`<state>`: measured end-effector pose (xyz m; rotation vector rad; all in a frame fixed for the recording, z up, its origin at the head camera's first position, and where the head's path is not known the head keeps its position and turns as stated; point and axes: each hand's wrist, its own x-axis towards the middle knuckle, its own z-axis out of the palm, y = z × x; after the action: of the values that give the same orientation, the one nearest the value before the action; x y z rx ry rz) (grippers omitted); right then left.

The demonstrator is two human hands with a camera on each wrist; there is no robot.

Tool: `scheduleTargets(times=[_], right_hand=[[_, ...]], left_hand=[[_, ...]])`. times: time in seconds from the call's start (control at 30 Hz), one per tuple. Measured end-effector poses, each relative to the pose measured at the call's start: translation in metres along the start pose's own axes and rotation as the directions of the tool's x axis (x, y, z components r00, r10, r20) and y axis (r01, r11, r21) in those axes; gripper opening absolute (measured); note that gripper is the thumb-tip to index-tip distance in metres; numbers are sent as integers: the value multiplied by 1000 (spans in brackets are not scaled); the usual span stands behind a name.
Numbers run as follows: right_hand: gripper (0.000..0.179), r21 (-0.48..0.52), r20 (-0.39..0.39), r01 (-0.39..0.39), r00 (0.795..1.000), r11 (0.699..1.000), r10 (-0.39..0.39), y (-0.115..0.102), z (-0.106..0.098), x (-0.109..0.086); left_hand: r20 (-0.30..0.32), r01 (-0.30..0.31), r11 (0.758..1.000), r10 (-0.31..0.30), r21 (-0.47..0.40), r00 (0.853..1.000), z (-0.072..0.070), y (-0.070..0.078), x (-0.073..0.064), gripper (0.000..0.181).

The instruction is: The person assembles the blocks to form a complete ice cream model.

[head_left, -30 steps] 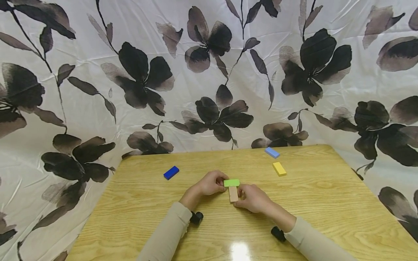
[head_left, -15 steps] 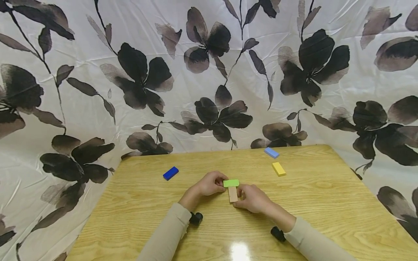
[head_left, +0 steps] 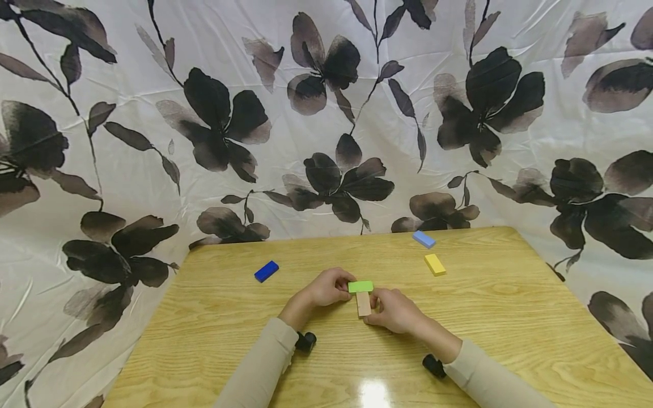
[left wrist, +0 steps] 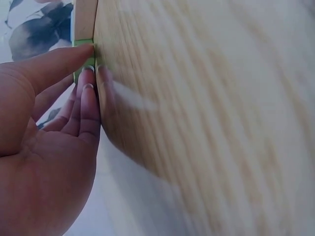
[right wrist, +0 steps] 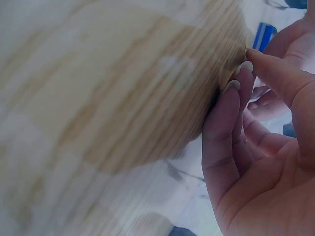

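A light green block [head_left: 360, 287] lies crosswise on the table, and a plain wooden block [head_left: 363, 304] touches its near side, together forming a T. My left hand [head_left: 326, 288] pinches the green block's left end between thumb and fingers. The left wrist view shows the thumb over the green block [left wrist: 84, 43], with the wooden block [left wrist: 84, 19] against it. On the other side my right hand [head_left: 398, 310] holds the wooden block, thumb by its near end and fingers along its right side. In the right wrist view that hand [right wrist: 266, 142] mostly hides the block.
A dark blue block [head_left: 267, 271] lies on the table at the left. Toward the back right are a yellow block [head_left: 435, 264] and a light blue block [head_left: 424, 239] near the far edge. A flowered cloth [head_left: 285, 136] hangs behind the wooden table [head_left: 214, 351].
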<state>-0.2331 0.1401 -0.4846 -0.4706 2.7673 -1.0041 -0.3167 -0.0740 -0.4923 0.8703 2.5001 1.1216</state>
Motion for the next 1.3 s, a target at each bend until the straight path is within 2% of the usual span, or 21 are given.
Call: scheduleTargets(times=[0.13, 0.27, 0.4, 0.5, 0.87, 1.03, 1.3], right_hand=[[27, 21, 6, 17, 1000, 1000, -17, 1, -1, -1], [27, 41, 34, 32, 999, 999, -34, 1, -8, -6], [31, 25, 50, 32, 998, 999, -33, 0, -20, -11], [34, -11, 45, 39, 998, 999, -38, 3, -31, -15], [40, -91, 18, 73, 997, 993, -71, 31, -75, -27], [47, -117, -13, 63, 998, 991, -65, 45, -93, -35], [59, -138, -100, -7, 995, 990, -6, 65, -111, -38]], left_hand=[[2, 17, 1000, -17, -21, 1000, -1, 0, -1, 43], [15, 32, 999, -32, -43, 999, -3, 1, -6, 57], [24, 46, 999, -45, -18, 999, -10, 2, -15, 67], [11, 47, 999, -47, 14, 999, -16, 2, -24, 66], [-110, 72, 990, -59, 117, 992, -42, -7, -73, 57], [-183, 103, 980, -71, 173, 980, -55, -16, -90, 57], [-281, 135, 966, -69, 222, 957, -76, -31, -109, 62]])
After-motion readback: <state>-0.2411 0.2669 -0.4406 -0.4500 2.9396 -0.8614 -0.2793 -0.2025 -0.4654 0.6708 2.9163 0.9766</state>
